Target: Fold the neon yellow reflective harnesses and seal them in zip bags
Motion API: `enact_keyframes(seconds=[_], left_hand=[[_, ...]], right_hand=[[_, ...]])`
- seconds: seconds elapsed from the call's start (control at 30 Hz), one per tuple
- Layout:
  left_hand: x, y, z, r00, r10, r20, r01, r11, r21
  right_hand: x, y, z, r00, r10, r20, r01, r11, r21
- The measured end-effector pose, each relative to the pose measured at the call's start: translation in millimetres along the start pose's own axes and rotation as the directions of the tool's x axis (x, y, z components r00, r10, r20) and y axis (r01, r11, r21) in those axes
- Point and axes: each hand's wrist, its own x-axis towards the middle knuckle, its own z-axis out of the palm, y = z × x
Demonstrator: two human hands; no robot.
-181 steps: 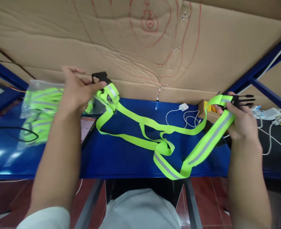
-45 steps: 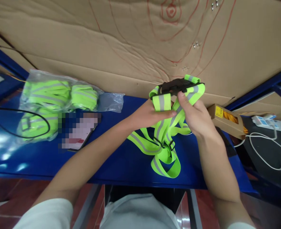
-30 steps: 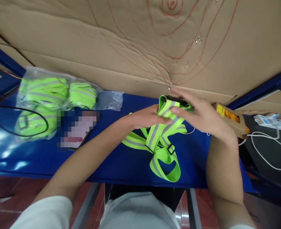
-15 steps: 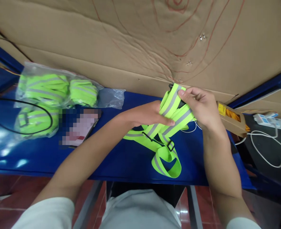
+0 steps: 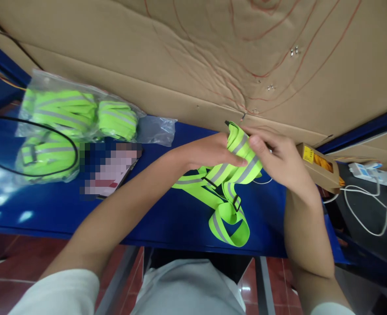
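A neon-green strap with a grey reflective stripe (image 5: 246, 168) is bunched in folds between my two hands, above the blue table. My left hand (image 5: 218, 151) grips the folds from the left, its thumb side across the front. On the right, my right hand (image 5: 270, 151) is closed round the same bundle, thumb on its front face. Loose lengths of the strap hang down to the table, with black buckles (image 5: 236, 203) on them and a round loop near the front edge. Some of my fingers are hidden behind the folds.
Clear bags of green straps (image 5: 64, 111) lie at the left beside a blurred-out flat object (image 5: 114, 168) and a black cable (image 5: 77, 151). A cardboard box (image 5: 320, 166) and white cables (image 5: 371, 218) are at the right. A cardboard wall (image 5: 121, 52) stands behind.
My right hand has folded the raised strap end down against the bundle, and its fingers have moved behind the folds. The view has shifted slightly.
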Motion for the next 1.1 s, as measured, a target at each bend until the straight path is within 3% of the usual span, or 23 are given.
enact_keyframes(seconds=[0.13, 0.23, 0.37, 0.5, 0.6, 0.73, 0.8, 0.97, 1.1], left_hand=[[1.2, -4.6, -1.0, 0.999, -0.01, 0.038, 0.012, 0.999, -0.034], [2.4, -9.7, -2.1, 0.997, -0.049, 0.053, 0.058, 0.984, -0.166], [1.8, -11.6, 1.9, 0.973, -0.064, 0.224, 0.142, 0.926, -0.351], [-0.6, -9.9, 12.1, 0.945, -0.029, 0.326, 0.12, 0.958, -0.261], [-1.0, -7.5, 15.7, 0.932, -0.017, 0.362, 0.072, 0.988, -0.139], [-2.0, -1.1, 14.1, 0.919, -0.009, 0.394, 0.035, 0.998, -0.059], [-3.1, 1.6, 13.3, 0.925, 0.006, 0.379, 0.008, 0.999, -0.036], [-2.7, 2.2, 11.5, 0.956, 0.021, 0.292, -0.02, 1.0, -0.004], [-3.6, 3.9, 6.1, 0.961, 0.027, 0.276, -0.026, 1.0, -0.009]], right_hand=[[2.0, 3.4, 3.9, 0.998, -0.031, 0.053, 0.035, 0.997, -0.072], [4.9, 9.4, 4.1, 0.998, -0.032, 0.057, 0.034, 0.999, -0.039], [5.4, 5.7, -2.0, 0.994, -0.01, -0.107, 0.01, 1.0, 0.007], [1.3, -3.7, -9.8, 0.956, 0.116, -0.27, -0.087, 0.989, 0.116], [-2.5, -6.8, -14.9, 0.947, 0.25, -0.203, -0.182, 0.935, 0.306], [-1.7, -0.1, -12.4, 0.955, 0.29, 0.057, -0.285, 0.856, 0.431], [1.5, 6.5, -5.7, 0.952, 0.292, 0.094, -0.305, 0.861, 0.408], [4.2, 10.1, 3.7, 0.984, 0.153, -0.095, -0.13, 0.97, 0.206], [-2.5, -7.7, -2.6, 0.993, 0.067, 0.096, -0.076, 0.992, 0.1]])
